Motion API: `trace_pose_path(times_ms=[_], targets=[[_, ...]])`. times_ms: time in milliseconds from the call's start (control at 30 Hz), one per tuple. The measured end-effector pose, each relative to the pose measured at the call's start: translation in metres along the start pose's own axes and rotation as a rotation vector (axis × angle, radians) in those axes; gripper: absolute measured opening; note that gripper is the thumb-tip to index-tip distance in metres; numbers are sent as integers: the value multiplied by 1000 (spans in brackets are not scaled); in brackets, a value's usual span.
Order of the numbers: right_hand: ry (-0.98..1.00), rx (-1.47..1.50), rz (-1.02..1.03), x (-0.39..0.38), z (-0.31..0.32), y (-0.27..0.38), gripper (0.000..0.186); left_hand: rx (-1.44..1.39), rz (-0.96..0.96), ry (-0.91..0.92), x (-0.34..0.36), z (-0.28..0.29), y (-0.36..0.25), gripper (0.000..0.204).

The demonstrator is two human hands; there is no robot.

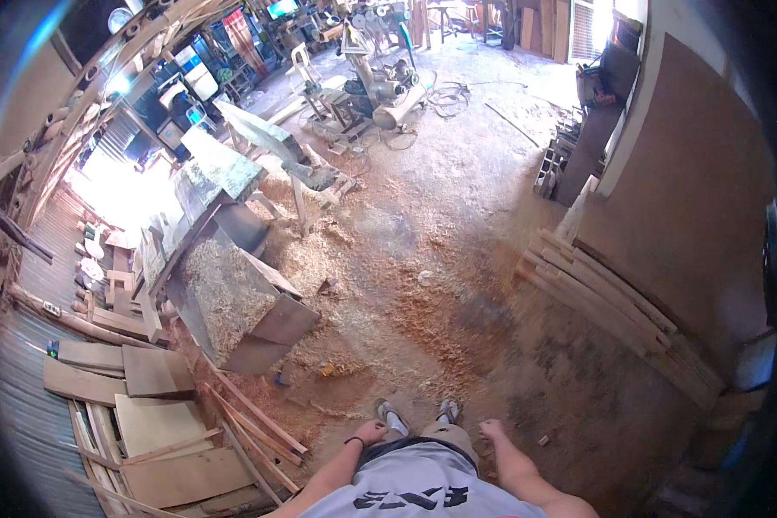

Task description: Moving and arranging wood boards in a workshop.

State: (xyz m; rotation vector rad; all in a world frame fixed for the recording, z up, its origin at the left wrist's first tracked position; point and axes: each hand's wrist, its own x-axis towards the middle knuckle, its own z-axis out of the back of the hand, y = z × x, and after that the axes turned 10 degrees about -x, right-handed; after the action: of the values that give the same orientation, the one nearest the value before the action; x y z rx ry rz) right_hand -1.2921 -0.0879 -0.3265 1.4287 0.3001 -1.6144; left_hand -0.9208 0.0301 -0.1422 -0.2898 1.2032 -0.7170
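Wooden strips (272,420) are seen at floor level, left of the left grip (371,432) and untouched by it. That grip is loosely curled, as is the right grip (492,428), with a small wood block (544,440) near it; whether anything is held cannot be told. Farther out, shavings (427,337) are strewn, and planks (596,289) are stacked at right.

Light-grey shirt (423,471) — black print (412,498)
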Motion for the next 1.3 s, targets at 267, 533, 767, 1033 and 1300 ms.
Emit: trace_pose_path(times_ms=[267, 533, 767, 1033, 1300], targets=[[-3, -20, 106, -18, 8, 77, 17, -91, 31, -36, -3, -15, 43, 39], [-1, -159, 84, -52, 1, 138, 19, -362, 79, -61, -5, -15, 98, 38], [27, -182, 82, -67, -51, 158, 18, -591, 35, -74, -2, 8, 138, 34], [-425, -828, 96, -160, -137, 219, 35, -890, 88, -175, -11, 69, 182, 20], [-308, -824, 97, -186, -155, 255, 32, -941, 152, -322, -79, 98, 263, 15]])
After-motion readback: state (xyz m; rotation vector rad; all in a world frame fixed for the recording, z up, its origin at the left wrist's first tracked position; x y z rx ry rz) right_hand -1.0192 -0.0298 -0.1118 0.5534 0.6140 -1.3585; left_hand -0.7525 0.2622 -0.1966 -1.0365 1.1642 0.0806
